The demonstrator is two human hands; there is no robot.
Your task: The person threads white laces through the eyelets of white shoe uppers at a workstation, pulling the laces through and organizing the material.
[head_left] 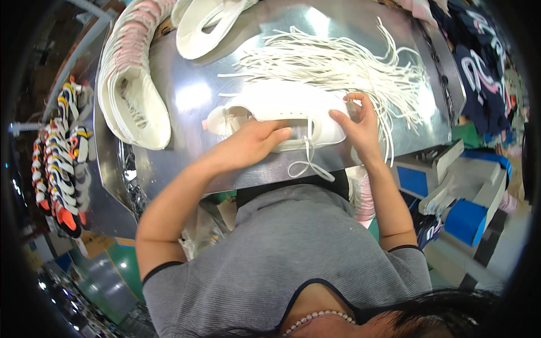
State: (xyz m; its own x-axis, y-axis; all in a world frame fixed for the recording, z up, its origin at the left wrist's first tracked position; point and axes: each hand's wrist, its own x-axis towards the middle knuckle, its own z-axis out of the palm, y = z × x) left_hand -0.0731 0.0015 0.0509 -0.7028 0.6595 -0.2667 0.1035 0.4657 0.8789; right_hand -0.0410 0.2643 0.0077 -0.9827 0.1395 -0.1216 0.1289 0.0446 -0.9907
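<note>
A white shoe upper (282, 101) lies across the metal table in front of me, its heel to the left and toe to the right. My left hand (260, 141) grips its near side by the opening, fingers partly hidden in it and thumb on top. At the toe end, my right hand (360, 124) holds the upper between thumb and curled fingers; the fingertips are partly out of sight. A white shoelace (309, 155) crosses the upper near its eyelets and hangs in a loop over the near side.
A pile of loose white laces (332, 59) spreads beyond the upper. A curved row of nested white and pink uppers (132, 84) stands at the left, with more white uppers (205, 36) at the back. Colourful shoe parts (59, 163) hang far left; a grey-blue machine (462, 197) stands right.
</note>
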